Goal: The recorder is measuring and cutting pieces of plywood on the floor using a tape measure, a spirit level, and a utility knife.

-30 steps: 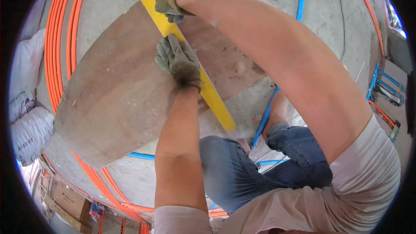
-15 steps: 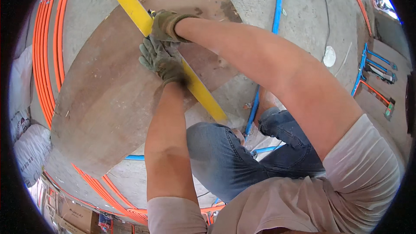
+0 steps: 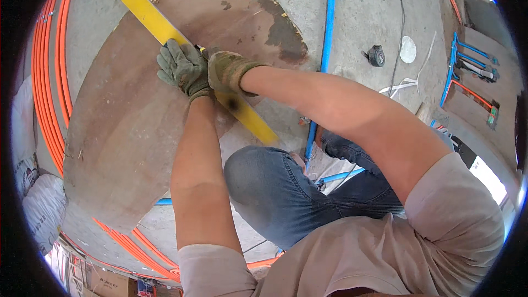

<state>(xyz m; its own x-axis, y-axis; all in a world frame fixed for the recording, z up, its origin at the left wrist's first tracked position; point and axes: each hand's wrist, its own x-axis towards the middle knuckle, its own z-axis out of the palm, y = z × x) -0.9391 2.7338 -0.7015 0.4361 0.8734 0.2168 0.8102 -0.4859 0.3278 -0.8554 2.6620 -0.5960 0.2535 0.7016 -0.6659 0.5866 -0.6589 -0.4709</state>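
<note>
A long yellow spirit level or straightedge [image 3: 140, 11] with a hole at its far end lies slantwise across a large brown board [image 3: 126, 132]. My left hand [image 3: 184, 69], in a grey-green glove, presses on the level, its fingers stretched out over the left edge. Right beside it, my gloved right hand [image 3: 225, 71] is closed at the level's right edge. A small dark tip with a bit of yellow pokes out by its fingers; the rest of that tool is hidden.
Orange pipes [image 3: 41, 82] run along the left, and a blue pipe [image 3: 328, 22] crosses the floor on the right. A black tape measure [image 3: 376, 55] lies near a white disc [image 3: 408, 49] and a dark cable. White sacks [image 3: 44, 203] are at the left. My bent knee [image 3: 253, 181] is close to the board.
My right hand has drawn nearer to me along the level, while my left hand now lies farther up it. The view has shifted, bringing the tape measure into sight.
</note>
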